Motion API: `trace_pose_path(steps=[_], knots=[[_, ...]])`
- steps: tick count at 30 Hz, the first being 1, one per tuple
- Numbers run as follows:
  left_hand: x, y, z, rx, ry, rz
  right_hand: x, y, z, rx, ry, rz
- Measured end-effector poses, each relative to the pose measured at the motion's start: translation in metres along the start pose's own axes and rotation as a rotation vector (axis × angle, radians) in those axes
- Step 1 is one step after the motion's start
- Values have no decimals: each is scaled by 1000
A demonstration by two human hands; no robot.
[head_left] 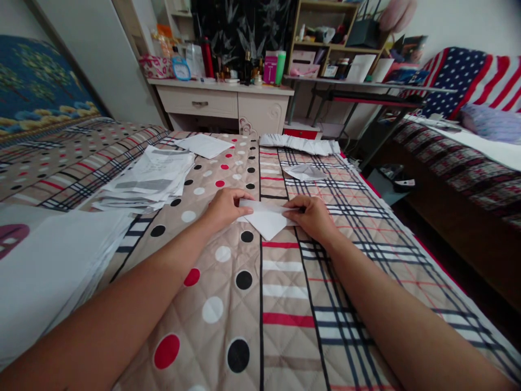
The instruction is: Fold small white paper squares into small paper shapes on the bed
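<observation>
A partly folded sheet of white paper lies on the patterned bedspread, its pointed flap toward me. My left hand pinches its left end between thumb and fingers. At the opposite end, my right hand grips the paper the same way, thumb underneath the fingers. Just beyond my right hand rests a small folded white paper. Farther back is a row of folded white papers packed side by side.
To the left lie a stack of printed sheets, a larger pile of white paper and a loose white sheet. A dresser stands past the bed's far edge. A desk and another bed are at the right.
</observation>
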State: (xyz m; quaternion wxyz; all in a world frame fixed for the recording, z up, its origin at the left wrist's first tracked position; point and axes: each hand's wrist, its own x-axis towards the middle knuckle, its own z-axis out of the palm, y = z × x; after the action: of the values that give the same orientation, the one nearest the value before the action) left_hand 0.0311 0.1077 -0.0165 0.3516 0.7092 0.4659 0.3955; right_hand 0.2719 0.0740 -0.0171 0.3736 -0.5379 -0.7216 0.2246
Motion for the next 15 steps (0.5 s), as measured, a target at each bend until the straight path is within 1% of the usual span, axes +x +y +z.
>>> trace_pose_path(steps=[4,8,12,15], knots=[[-3,0,-3,33,-14,28,-2,-3,-2,-3,-8,-44],[-5,-1,-7,79,-9,108,-4,-5,-3,-50,3,-103],[-6,-4,-13,123,-27,171,-5,-6,-4,-102,-9,-196],[-6,-5,-18,181,-49,245,-6,-7,-5,-145,-18,-248]])
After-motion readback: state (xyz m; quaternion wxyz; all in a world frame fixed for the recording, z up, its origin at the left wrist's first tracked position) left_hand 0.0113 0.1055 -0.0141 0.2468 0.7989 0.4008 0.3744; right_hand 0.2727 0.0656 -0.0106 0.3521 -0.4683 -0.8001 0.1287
